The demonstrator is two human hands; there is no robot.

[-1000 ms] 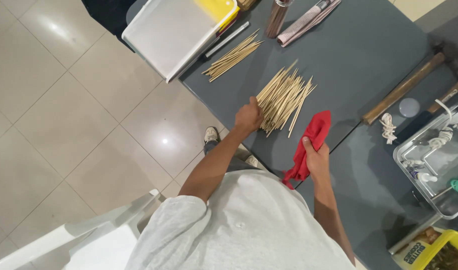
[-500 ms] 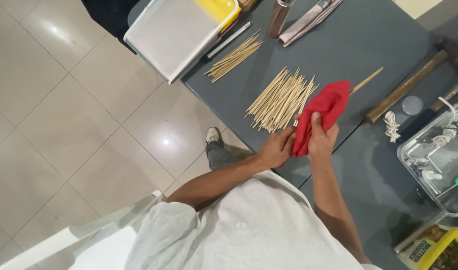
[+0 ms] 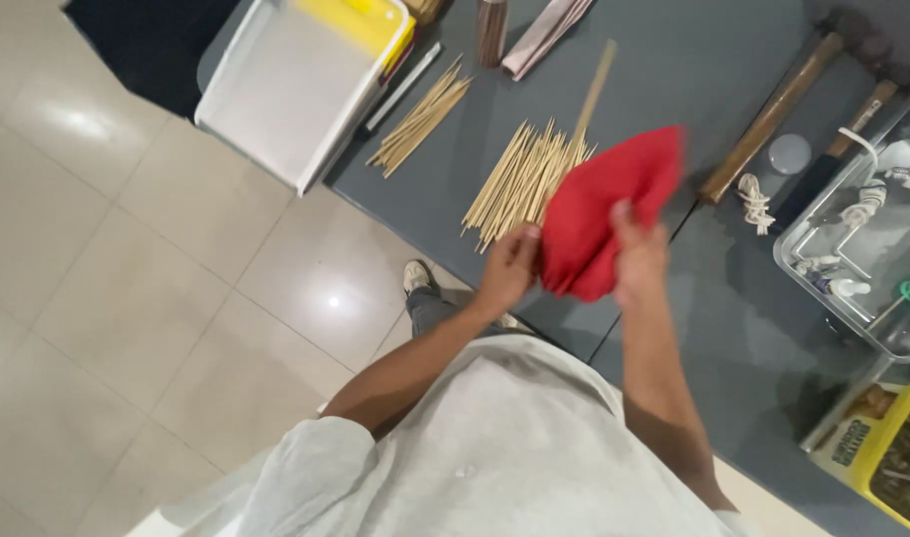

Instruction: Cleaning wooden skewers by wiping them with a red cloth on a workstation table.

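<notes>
We see a plain bright-red cloth (image 3: 614, 214), pale tan thin wooden sticks (image 3: 523, 182) on a dark grey tabletop (image 3: 674, 60). Far left, a white plastic tray (image 3: 281, 89) with yellow end; right, a brown wooden mallet handle (image 3: 763, 124). Floor tiles (image 3: 127, 298) glossy beige.

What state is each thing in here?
Red cloth: bunched, held in both hands.
Left hand: gripping the cloth.
Right hand: gripping the cloth.
Sticks: loose pile, flat on the table.
White tray: open, overhanging the table edge.
</notes>
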